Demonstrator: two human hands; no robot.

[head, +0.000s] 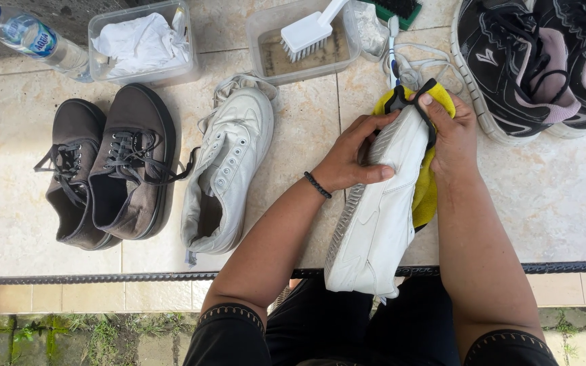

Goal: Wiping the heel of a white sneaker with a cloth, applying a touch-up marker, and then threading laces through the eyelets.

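A: Ground first. What carries it all?
B: Pale tiled floor (pixel 551 196), a dark metal strip along its near edge. No tabletop here.

A: Biggest items?
B: Black trainers (pixel 530 61), a pair, top right, laces loose. Brown lace-up shoes (pixel 113 169), a pair, at left, side by side and touching.

A: And in hand?
B: White shoe (pixel 374 210), tipped on its side, ribbed sole facing left, toe end up by the fingers, heel toward the person's lap. Left hand (pixel 350 159) wraps the sole edge, thumb across the upper: grip closed on the shoe. Right hand (pixel 452 132) presses a yellow cloth (pixel 427 193) against the shoe's far side, fingers curled over the toe end: grip closed on the cloth, with the shoe under it.

A: The mate?
B: Second white shoe (pixel 228 169) lies on the floor between the brown pair and the held one, laces out.

A: Smaller things?
B: Clear tub (pixel 266 41) of murky water with a white brush (pixel 306 32) resting in it, top centre. Another clear tub (pixel 100 41) with crumpled white cloth, top left. Plastic bottle (pixel 25 34) with a blue cap in the corner. Bead bracelet (pixel 317 184) on the left wrist.
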